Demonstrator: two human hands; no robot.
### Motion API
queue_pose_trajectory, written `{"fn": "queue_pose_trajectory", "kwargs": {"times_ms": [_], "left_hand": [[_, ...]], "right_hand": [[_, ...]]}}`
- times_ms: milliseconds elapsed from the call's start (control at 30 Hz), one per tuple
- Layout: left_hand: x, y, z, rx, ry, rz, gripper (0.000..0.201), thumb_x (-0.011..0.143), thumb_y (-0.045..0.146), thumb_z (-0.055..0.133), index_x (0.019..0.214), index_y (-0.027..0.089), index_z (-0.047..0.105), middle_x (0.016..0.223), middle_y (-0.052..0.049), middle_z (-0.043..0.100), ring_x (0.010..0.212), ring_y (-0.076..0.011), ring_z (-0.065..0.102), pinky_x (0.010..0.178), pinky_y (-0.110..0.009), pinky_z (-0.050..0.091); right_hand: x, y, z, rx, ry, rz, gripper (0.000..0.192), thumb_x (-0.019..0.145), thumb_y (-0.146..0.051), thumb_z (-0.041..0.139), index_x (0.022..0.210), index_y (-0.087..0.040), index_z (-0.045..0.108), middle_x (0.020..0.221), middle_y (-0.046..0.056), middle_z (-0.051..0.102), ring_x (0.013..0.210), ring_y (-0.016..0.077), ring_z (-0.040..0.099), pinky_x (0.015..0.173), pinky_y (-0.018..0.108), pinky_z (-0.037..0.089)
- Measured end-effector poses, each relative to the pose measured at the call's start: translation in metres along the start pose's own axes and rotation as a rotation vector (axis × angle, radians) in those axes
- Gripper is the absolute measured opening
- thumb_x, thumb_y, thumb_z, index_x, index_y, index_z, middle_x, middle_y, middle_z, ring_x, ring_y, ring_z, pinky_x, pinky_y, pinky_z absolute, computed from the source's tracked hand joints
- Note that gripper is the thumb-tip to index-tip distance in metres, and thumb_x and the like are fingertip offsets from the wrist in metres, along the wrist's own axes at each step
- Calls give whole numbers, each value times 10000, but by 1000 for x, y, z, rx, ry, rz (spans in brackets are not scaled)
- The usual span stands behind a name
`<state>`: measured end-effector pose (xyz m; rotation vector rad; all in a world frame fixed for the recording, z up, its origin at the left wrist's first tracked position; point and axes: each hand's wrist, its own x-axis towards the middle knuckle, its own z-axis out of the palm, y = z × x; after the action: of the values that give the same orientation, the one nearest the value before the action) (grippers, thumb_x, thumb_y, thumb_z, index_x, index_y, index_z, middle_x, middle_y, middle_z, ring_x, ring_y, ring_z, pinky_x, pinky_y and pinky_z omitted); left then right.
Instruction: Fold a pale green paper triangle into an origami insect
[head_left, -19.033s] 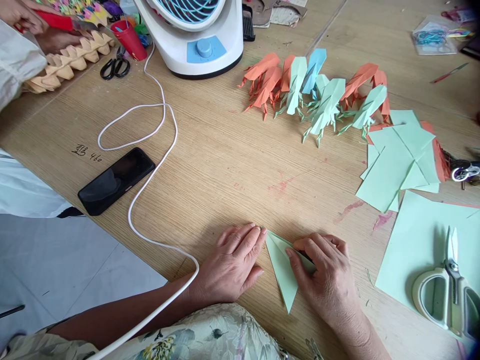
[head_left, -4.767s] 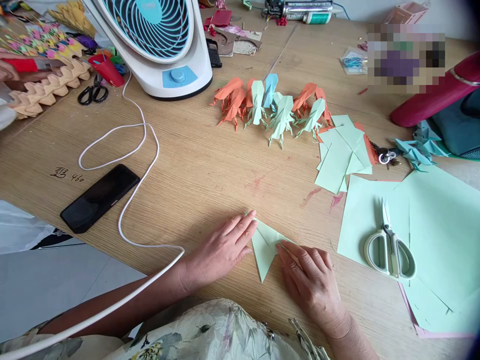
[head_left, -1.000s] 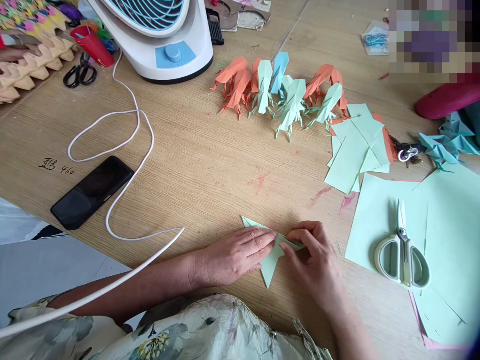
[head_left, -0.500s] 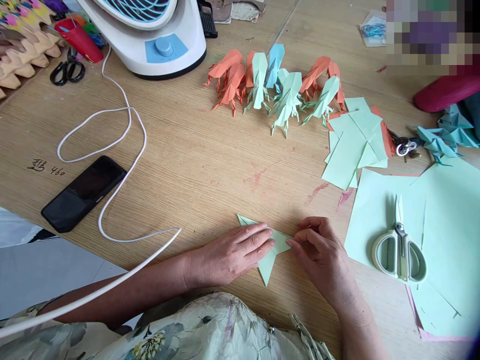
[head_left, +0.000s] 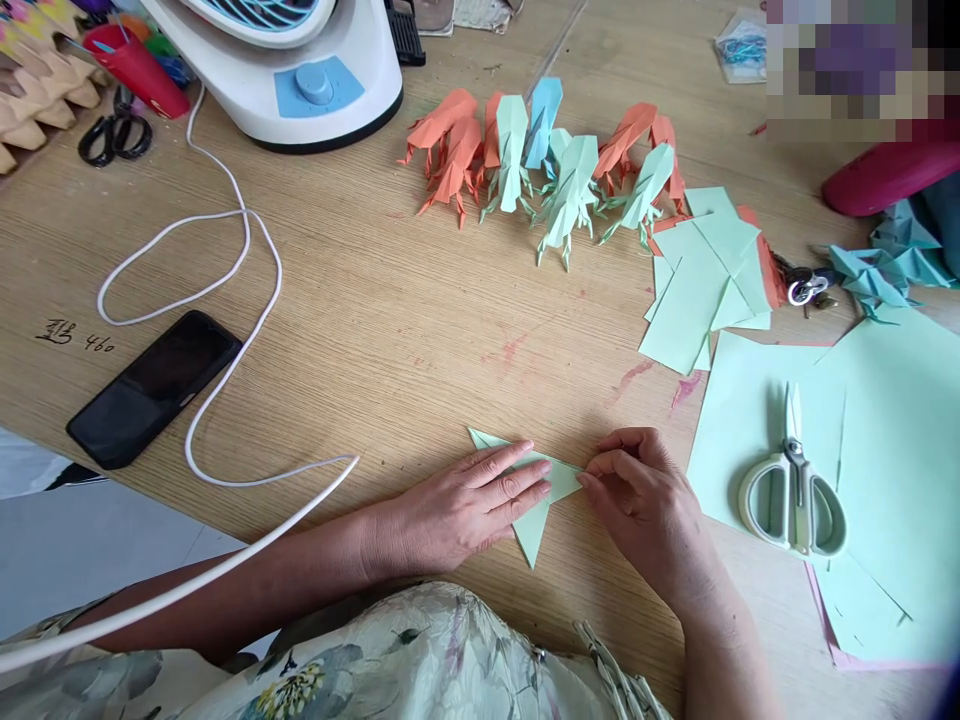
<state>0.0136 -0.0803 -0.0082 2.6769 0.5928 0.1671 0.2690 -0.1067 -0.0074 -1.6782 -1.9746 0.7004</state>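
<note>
At the near edge of the table point(head_left: 420, 330), the pale green folded paper point(head_left: 534, 525) lies flat on the wood, a pointed shape with one tip toward me and another poking out past my fingers at the upper left. My left hand point(head_left: 469, 505) is spread flat on top of it, fingers extended and pressing it down. My right hand point(head_left: 641, 495) has thumb and forefinger pinched on the paper's right corner, other fingers curled. Risks, as I judge them: if the left palm eases off while the right pulls, the sheet could slide on the smooth wood and the layers go out of register, giving a skewed crease. Pinching too hard at the corner could crumple or tear the thin tip. My left hand covers most of the middle, so I cannot see the edges beneath it, and a misalignment there could go unnoticed. The white cable point(head_left: 225, 330) runs just beside my left forearm; a snag with the elbow could drag the phone point(head_left: 154, 385). The scissors point(head_left: 795, 495) rest on the large green sheets point(head_left: 892, 420) near my right wrist, close enough to be knocked. The finished paper figures point(head_left: 547, 160) sit well apart.
</note>
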Motion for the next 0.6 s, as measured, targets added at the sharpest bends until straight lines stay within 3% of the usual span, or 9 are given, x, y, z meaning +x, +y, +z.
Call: {"fn": "queue_pose_trajectory", "kwargs": {"times_ms": [167,333,433,533,600], "left_hand": [[1,0,3,-37,-12,-1,527,981,391,506,1461,187,430,1565,-72,378,1494,-280,226,1202,-419,284],[0,1,5,-13,-31,1,592,967,461,502,1471,162,414,1592,-64,327,1502,-302,183,1209,-438,253],[-1,-1,6,-24,-53,17,683,948,524,498,1499,145,361,1614,-59,271,1511,-299,142,1221,-433,221],[-2,-3,7,-50,-47,36,801,895,579,554,1529,161,301,1621,-89,241,1515,-305,120,1217,-443,221],[-2,-4,8,-62,-42,40,815,889,596,551,1539,185,281,1622,-98,233,1515,-313,117,1211,-457,225]], "right_hand": [[3,-3,0,-8,57,43,56,895,-220,606,846,-197,619,983,62,516,772,161,576,638,303,506],[-6,-6,-2,-5,95,18,63,935,-234,570,953,-211,626,1000,65,537,834,179,588,685,318,520],[-23,-12,3,-47,112,-65,191,969,-185,504,1125,-212,612,1008,81,557,873,199,589,728,346,514],[-41,-18,14,-133,-7,-203,394,977,-165,487,1369,-199,504,998,104,576,854,222,565,728,378,505],[-48,-20,21,-243,-6,-275,487,969,-189,518,1449,-193,437,950,101,577,803,229,534,694,383,487]]}}
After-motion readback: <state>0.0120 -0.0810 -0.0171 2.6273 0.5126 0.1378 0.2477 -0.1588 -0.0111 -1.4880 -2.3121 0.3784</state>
